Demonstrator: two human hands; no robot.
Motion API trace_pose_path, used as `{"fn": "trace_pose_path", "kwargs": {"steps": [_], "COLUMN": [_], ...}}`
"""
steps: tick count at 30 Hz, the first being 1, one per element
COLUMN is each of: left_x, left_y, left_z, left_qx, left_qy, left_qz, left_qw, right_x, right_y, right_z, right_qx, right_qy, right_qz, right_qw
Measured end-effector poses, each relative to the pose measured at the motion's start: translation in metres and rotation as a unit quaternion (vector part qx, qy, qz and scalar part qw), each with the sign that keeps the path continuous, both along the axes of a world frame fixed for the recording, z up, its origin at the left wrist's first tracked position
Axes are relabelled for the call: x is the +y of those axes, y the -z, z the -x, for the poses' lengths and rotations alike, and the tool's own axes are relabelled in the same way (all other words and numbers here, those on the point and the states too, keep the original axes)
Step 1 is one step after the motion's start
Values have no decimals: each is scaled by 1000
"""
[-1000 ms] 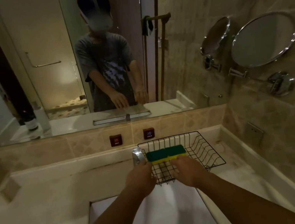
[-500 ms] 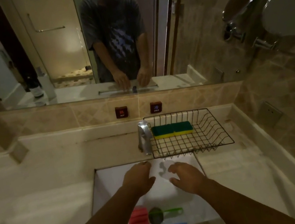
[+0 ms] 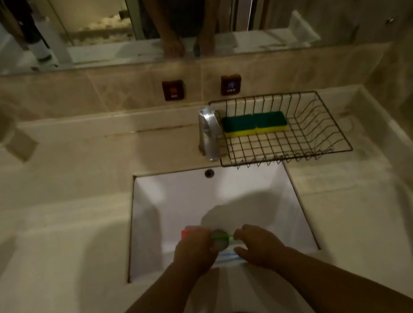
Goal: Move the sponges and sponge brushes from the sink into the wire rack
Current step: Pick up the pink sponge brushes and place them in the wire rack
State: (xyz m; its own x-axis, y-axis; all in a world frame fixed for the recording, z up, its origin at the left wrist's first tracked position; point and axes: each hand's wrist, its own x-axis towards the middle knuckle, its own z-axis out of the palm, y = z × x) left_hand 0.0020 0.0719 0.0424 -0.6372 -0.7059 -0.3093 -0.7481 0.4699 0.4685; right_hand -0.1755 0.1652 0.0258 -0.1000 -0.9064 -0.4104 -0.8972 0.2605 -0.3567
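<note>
Hands first: our left hand (image 3: 192, 251) curls over the red sponge (image 3: 185, 233) and our right hand (image 3: 258, 243) hovers loosely at the green brush (image 3: 222, 238), both low at the near end of the sink (image 3: 152, 200); whether either has closed on anything, we cannot tell. Two sponges (image 3: 254, 123) already lie in the rack (image 3: 332, 132), far right. We could fumble a brush, since our hands crowd together and hide the handles. A blue item (image 3: 227, 255) between our hands is barely visible.

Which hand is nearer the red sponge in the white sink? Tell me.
Left. The left hand lies over the red sponge, covering most of it. The right hand is off to its right, past the green-handled sponge brush.
</note>
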Motion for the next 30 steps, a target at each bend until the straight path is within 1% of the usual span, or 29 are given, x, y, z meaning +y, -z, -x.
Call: {"fn": "trace_pose_path", "kwargs": {"steps": [2, 6, 10, 13, 15, 21, 23, 28, 30], "left_x": [5, 15, 28, 29, 25, 17, 16, 14, 11], "left_y": [7, 19, 25, 27, 29, 36, 40, 51, 54], "left_z": [-3, -1, 4, 1, 0, 8, 15, 31, 35], "left_qx": [9, -13, 2, 6, 4, -7, -14, -1, -7], "left_qy": [-3, -21, -46, -74, -75, -31, -12, 12, 24], "left_qz": [-14, -40, -45, -65, -71, -88, -92, -102, -100], "left_qw": [1000, 999, 998, 995, 995, 996, 996, 995, 995], "right_x": [3, 12, 20, 17, 13, 5, 0, -16, -20], "right_y": [5, 15, 21, 24, 27, 35, 37, 46, 52], "right_z": [-2, -9, -15, -12, -11, -1, 1, 8, 12], "right_qx": [-13, -52, -48, -49, -47, -63, -66, -70, -62], "right_qy": [16, 77, 109, 101, 98, 89, 77, 33, 38], "right_qz": [-10, -14, -12, -19, -29, -16, -21, -40, -36], "right_qw": [1000, 996, 993, 993, 994, 994, 995, 996, 997]}}
